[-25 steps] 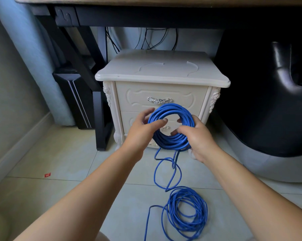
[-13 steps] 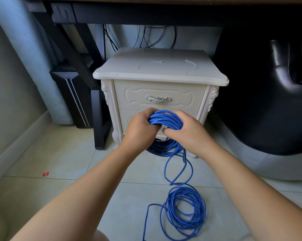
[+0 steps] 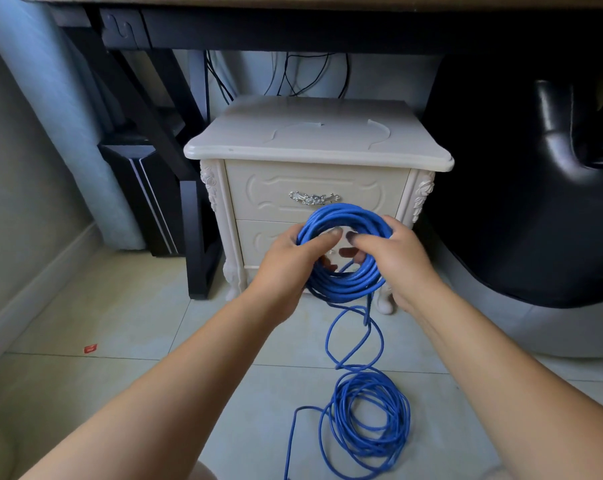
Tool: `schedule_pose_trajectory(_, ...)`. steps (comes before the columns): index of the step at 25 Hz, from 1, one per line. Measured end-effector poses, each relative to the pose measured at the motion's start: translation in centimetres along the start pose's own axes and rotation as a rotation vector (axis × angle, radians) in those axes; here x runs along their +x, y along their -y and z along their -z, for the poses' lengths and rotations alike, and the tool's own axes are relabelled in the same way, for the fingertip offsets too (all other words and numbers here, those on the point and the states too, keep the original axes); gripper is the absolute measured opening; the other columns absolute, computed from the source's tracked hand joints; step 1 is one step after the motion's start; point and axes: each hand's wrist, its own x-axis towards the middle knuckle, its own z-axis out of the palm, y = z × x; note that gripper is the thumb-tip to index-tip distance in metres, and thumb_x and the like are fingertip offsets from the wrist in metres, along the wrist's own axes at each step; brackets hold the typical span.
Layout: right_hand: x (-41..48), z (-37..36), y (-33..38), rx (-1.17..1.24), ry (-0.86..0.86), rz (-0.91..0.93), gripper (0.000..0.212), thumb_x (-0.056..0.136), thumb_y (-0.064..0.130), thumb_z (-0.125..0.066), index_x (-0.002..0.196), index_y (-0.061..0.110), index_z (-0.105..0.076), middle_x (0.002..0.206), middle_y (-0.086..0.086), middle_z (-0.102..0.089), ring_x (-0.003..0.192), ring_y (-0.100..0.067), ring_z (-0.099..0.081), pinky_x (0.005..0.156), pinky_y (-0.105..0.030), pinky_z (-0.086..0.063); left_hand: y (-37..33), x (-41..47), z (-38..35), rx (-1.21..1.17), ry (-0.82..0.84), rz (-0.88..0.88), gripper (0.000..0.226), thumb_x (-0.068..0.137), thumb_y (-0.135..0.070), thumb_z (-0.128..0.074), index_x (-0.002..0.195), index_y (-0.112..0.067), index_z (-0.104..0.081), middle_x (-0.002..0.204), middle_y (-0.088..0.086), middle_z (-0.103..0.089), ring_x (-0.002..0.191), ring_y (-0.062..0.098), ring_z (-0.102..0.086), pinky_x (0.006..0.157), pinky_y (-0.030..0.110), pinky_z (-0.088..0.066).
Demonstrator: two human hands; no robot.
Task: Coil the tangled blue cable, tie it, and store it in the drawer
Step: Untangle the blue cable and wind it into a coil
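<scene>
A round coil of blue cable [image 3: 345,289] is held upright in the air in front of the cream nightstand [image 3: 314,147]. My left hand [image 3: 286,268] grips the coil's left side, thumb inside the ring. My right hand [image 3: 397,258] grips its right side, thumb also inside. From the coil's bottom the cable hangs down in loose loops to an uncoiled pile [image 3: 366,427] on the tiled floor. Both nightstand drawers are shut; the upper drawer [image 3: 269,192] carries a silver handle [image 3: 314,198], the lower one is partly hidden behind the coil.
A dark desk frame [image 3: 161,126] and a black case [image 3: 144,192] stand to the left of the nightstand. A black leather chair [image 3: 535,202] fills the right side. Thin black wires [image 3: 293,77] hang behind. A small red scrap [image 3: 90,348] lies on the floor.
The coil, squeezed flat between both hands half a second ago, is opened into a round ring again and held slightly lower. The trailing cable on the floor has shifted a little.
</scene>
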Motion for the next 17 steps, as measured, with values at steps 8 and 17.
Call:
schedule_pose_trajectory(8,1.2,2.3,0.8,0.672,-0.129,-0.342,0.007,0.091,0.004,-0.057,0.097,0.007,-0.058,0.073,-0.01,-0.055,0.074,-0.027,-0.062,0.076,-0.04,-0.058,2.0,0.4,-0.2,-0.034,0.154,0.185,0.022,0.09,-0.036,-0.064,0.099,-0.016,-0.062,0.095,-0.001,-0.067,0.091,0.01,-0.064,0.091,0.034,-0.052)
schedule_pose_trajectory(17,0.9,3.3,0.5,0.788,-0.098,-0.38,0.013,0.088,0.001,-0.058,0.1,0.008,-0.058,0.082,-0.011,-0.062,0.068,-0.025,-0.068,0.056,-0.033,-0.058,2.3,0.9,-1.0,0.378,-0.008,-0.053,0.022,0.089,0.001,-0.045,0.093,-0.013,-0.062,0.077,0.006,-0.063,0.062,0.016,-0.069,0.062,0.035,-0.06)
